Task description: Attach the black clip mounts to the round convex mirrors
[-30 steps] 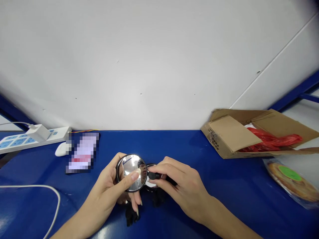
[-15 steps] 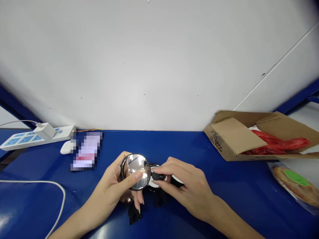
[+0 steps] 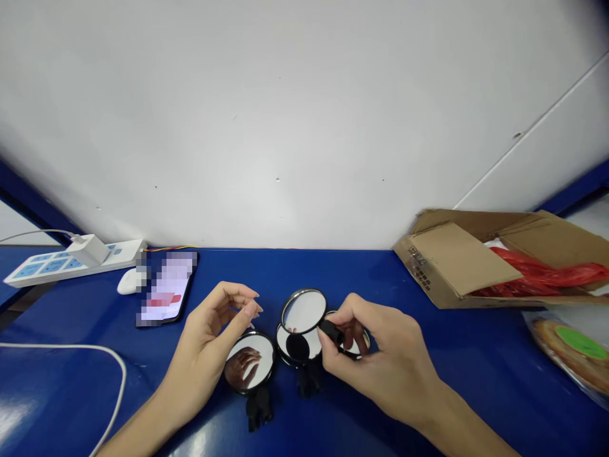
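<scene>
My right hand (image 3: 375, 355) pinches the black stem of a small round mirror (image 3: 303, 310) and holds it tilted just above the blue table (image 3: 95, 406). Beneath it, another round mirror (image 3: 299, 346) rests on the table on its black clamp. A third mirror (image 3: 249, 369) lies to the left, reflecting my fingers. A fourth mirror (image 3: 356, 343) is mostly hidden behind my right fingers. My left hand (image 3: 216, 327) hovers over the left mirror with its fingers loosely apart and nothing in them.
A phone (image 3: 164, 289), a white mouse-like object (image 3: 127, 282) and a white power strip (image 3: 71, 259) lie at the back left. A white cable (image 3: 114, 374) loops at the left. An open cardboard box (image 3: 476, 260) with red plastic stands right, a wrapped round item (image 3: 571, 352) beside it.
My left hand has let go of the round mirror it held. My right hand now carries that mirror by its stem, shifted to the right. Mirrors underneath have come into view.
</scene>
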`<state>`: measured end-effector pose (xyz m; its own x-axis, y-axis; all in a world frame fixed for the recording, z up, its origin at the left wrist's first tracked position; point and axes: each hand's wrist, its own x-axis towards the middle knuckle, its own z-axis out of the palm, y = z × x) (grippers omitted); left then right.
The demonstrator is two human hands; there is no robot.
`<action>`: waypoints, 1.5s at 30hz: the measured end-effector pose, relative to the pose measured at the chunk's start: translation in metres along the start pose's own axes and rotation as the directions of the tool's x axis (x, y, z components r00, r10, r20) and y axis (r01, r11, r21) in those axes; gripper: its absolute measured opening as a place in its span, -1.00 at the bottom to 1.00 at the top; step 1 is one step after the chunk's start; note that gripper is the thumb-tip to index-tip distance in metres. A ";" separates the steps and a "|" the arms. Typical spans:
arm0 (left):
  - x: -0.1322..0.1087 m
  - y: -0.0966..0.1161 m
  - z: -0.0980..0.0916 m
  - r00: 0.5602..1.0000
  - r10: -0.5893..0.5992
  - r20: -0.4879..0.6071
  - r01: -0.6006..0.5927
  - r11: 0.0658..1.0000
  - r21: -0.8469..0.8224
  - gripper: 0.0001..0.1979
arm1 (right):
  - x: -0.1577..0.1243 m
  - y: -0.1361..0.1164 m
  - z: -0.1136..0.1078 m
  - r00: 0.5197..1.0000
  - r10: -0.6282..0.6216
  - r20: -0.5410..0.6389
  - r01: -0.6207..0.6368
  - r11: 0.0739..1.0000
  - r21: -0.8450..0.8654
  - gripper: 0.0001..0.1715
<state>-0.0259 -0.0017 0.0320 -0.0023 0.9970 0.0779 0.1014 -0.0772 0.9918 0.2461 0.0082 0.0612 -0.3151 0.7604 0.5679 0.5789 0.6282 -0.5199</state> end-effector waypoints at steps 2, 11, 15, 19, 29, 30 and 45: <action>0.000 -0.001 0.001 1.000 -0.008 0.026 0.007 1.000 0.026 -0.73 | -0.004 -0.006 0.005 1.000 0.008 0.026 -0.007 1.000 -0.027 -0.77; -0.004 -0.006 -0.002 0.998 -0.030 0.064 0.019 0.985 0.172 -0.73 | -0.020 -0.017 0.022 1.000 -0.015 -0.015 0.012 0.982 -0.187 -0.71; -0.004 -0.007 -0.001 0.997 -0.024 0.069 0.010 0.981 0.194 -0.73 | -0.027 -0.017 0.029 0.996 -0.062 -0.062 0.045 0.968 -0.247 -0.75; -0.004 -0.005 0.001 1.000 0.018 0.020 -0.020 0.994 0.109 -0.75 | -0.030 -0.019 0.031 0.995 -0.084 -0.060 0.063 0.957 -0.282 -0.73; -0.001 -0.005 0.002 0.994 0.105 -0.040 -0.104 0.994 0.039 -0.87 | -0.023 -0.026 0.026 0.997 -0.077 -0.012 0.072 0.969 -0.238 -0.64; 0.000 -0.005 0.003 0.994 0.104 -0.041 -0.103 0.994 0.030 -0.86 | -0.022 -0.026 0.024 0.997 -0.072 -0.012 0.068 0.972 -0.223 -0.65; -0.003 0.003 0.004 0.978 0.200 0.059 -0.199 0.980 -0.012 -0.86 | -0.003 0.004 0.010 0.988 0.080 -0.131 -0.097 0.987 -0.127 -0.50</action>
<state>-0.0214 -0.0045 0.0348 0.0765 0.9603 0.2683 0.0877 -0.2745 0.9576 0.2418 0.0105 0.0513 -0.1662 0.7800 0.6034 0.6976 0.5255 -0.4871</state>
